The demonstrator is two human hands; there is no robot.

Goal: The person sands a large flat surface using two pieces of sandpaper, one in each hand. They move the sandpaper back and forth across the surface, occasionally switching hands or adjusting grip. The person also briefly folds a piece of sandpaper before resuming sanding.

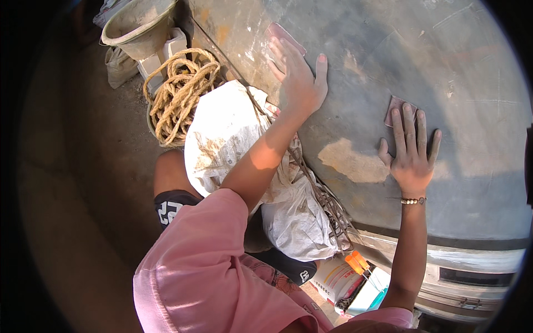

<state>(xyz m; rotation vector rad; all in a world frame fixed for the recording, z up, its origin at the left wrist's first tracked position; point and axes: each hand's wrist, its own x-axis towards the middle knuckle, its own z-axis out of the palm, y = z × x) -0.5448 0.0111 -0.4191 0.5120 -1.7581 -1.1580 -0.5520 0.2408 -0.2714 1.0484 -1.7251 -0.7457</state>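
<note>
Both arms reach out over a large grey vehicle panel point(472, 183) with dull, patchy, scratched paint. On its far left part, my left hand point(302, 83) presses a folded piece of reddish-brown sandpaper point(287, 38); the fingers lie close together along it and the thumb sticks out to the side. Farther right, my right hand point(412, 152) rests flat with its fingers spread. A second, squarish piece of sandpaper point(393, 114) lies partly under its fingertips. Pale dust coats both hands, and a beaded bracelet point(413, 201) circles the right wrist.
Left of the panel are a coil of thick rope point(180, 94), a dusty tub point(139, 28) and a small sack point(119, 67). White sacking point(222, 122) hangs along the panel's edge beside my legs. Below stands a white bucket point(336, 277) near orange-handled tools point(357, 262).
</note>
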